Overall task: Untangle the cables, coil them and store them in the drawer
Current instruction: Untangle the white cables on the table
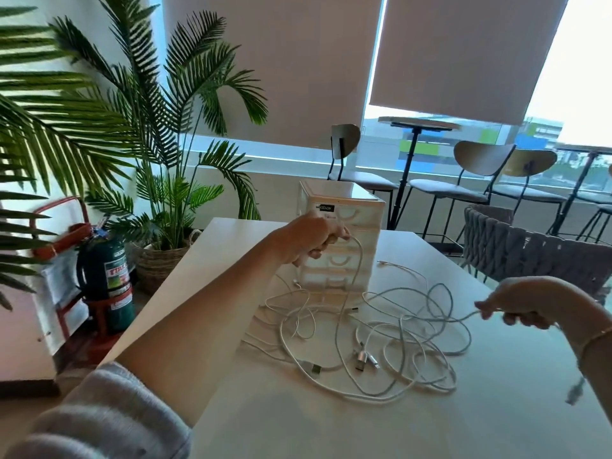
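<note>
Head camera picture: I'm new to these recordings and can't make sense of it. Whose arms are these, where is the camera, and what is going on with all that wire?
There is no machine here. A person wears a wide-angle camera on the head, so you look forward and down along their own arms. On the white table lies a tangle of white cables, some with plugs showing. Behind it stands a small set of drawers, all shut as far as can be seen. The left hand is raised in front of the drawers with its grip closed on one cable. The right hand pinches another strand and holds it out to the side.
</note>
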A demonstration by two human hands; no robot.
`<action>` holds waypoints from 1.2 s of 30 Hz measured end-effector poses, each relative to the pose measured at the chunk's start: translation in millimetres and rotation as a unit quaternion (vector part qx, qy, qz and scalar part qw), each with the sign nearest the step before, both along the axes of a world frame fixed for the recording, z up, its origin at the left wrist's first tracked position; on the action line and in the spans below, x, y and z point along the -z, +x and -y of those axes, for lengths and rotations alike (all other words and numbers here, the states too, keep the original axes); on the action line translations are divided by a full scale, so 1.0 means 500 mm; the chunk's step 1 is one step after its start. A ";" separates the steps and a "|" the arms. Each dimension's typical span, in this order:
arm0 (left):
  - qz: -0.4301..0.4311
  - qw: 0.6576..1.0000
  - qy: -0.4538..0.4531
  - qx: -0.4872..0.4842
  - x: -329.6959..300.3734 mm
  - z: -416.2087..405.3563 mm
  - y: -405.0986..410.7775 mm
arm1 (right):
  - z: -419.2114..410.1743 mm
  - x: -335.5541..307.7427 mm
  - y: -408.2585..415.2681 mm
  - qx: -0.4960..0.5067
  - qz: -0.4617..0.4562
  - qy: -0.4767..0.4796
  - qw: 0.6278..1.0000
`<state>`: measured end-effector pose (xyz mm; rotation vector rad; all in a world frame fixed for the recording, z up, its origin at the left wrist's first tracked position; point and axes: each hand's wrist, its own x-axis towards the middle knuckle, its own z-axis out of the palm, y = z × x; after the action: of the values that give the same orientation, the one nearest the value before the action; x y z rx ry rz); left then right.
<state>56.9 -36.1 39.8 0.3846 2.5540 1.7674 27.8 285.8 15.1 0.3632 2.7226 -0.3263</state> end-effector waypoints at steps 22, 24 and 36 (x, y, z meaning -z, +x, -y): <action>-0.337 0.916 -0.217 -0.020 0.088 -0.026 0.003 | 0.342 0.019 0.054 -0.091 -0.097 -0.539 0.832; -0.332 0.917 -0.209 -0.064 0.097 -0.022 0.011 | 0.345 0.024 0.052 -0.096 -0.095 -0.535 0.834; 0.060 0.893 -0.444 0.042 0.215 0.091 0.061 | 0.367 0.079 0.038 -0.140 -0.122 -0.461 0.868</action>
<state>87.3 -81.7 -67.4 0.3112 2.8253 0.4311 46.6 102.4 -24.4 -0.3617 2.4156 -1.5652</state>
